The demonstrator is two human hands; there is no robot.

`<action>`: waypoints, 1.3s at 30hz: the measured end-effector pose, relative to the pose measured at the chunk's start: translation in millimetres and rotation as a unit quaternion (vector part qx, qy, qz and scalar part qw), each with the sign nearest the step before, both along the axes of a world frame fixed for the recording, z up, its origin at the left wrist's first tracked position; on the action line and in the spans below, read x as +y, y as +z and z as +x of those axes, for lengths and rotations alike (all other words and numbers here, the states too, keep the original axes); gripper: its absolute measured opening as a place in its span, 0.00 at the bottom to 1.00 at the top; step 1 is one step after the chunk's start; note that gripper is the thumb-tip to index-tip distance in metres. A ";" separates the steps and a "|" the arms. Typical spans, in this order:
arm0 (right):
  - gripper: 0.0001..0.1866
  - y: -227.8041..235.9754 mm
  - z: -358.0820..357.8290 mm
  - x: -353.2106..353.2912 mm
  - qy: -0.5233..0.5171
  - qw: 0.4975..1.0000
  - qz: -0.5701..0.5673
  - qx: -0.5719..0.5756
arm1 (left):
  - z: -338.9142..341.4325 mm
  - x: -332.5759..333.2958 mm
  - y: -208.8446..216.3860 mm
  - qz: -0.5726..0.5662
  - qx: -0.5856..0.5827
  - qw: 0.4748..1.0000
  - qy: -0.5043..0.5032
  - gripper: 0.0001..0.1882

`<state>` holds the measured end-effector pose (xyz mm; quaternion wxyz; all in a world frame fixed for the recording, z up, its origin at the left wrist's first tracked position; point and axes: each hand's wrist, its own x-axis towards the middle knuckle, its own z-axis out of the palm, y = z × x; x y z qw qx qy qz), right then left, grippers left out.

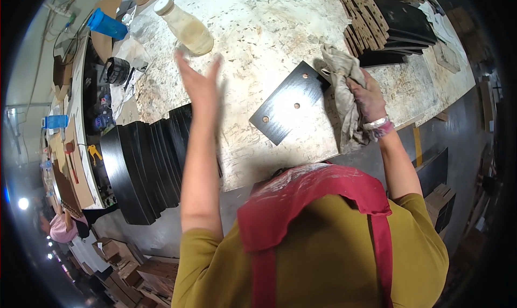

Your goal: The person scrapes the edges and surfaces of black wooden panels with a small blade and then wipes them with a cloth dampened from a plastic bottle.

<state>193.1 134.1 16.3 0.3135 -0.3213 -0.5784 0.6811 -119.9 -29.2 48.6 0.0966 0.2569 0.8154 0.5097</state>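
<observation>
Right hand [370, 95] is bunched tight around a grubby grey rag [344, 92], pressing it at the right edge of a flat black panel [293, 109] with three small holes, lying on the pale, scuffed desk [258, 33]. Left hand [198, 81] is lifted over the desk, fingers spread, holding nothing. A capped bottle [186, 26] of pale liquid sits just beyond it, with black panels fanned out [145, 168] at the desk's near-left edge.

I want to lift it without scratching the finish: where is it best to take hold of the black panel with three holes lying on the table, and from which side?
Probably the black panel by its near left edges, coming from the left hand side. It lies flat, turned like a diamond, its near corner toward the table edge; the right hand and rag cover its far right corner.
</observation>
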 end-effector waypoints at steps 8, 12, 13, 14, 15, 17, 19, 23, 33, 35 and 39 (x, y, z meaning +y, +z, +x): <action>0.30 -8.8 31.5 -34.5 -0.013 0.889 -0.406 0.210 | -134.4 62.7 -15.1 0.061 0.087 0.994 -0.003 0.50; 0.32 -20.6 17.6 -34.1 0.023 0.818 -0.490 0.301 | -55.1 64.6 -14.1 0.002 0.300 0.938 -0.174 0.37; 0.31 -19.7 11.6 -34.8 0.046 0.813 -0.485 0.319 | -36.0 62.1 -12.4 0.015 0.303 0.922 -0.239 0.35; 0.30 -13.8 4.0 -34.7 0.029 0.810 -0.501 0.304 | -19.5 62.6 -15.8 -0.004 0.342 0.897 -0.280 0.35; 0.29 -3.8 -5.2 -35.9 0.017 0.805 -0.519 0.287 | -3.9 59.3 -17.4 -0.026 0.381 0.869 -0.315 0.35; 0.25 9.9 -16.2 -42.0 0.004 0.835 -0.482 0.265 | 36.0 52.5 -4.0 -0.058 0.429 0.827 -0.359 0.31; 0.24 9.2 -11.6 -47.1 0.035 0.868 -0.425 0.256 | 49.2 54.7 -4.9 -0.054 0.460 0.803 -0.375 0.33; 0.21 12.1 -6.9 -55.3 0.015 0.881 -0.425 0.210 | 58.2 53.6 9.6 -0.085 0.550 0.742 -0.375 0.33; 0.17 7.8 -6.7 -51.1 -0.003 0.858 -0.460 0.230 | 55.3 47.8 27.1 -0.122 0.592 0.715 -0.352 0.32; 0.18 12.9 -19.0 -55.8 0.015 0.850 -0.466 0.247 | 51.1 45.0 22.5 -0.118 0.499 0.772 -0.375 0.32; 0.22 -3.6 -30.2 -45.1 0.012 0.805 -0.537 0.252 | 31.2 49.0 10.4 -0.068 0.372 0.850 -0.368 0.34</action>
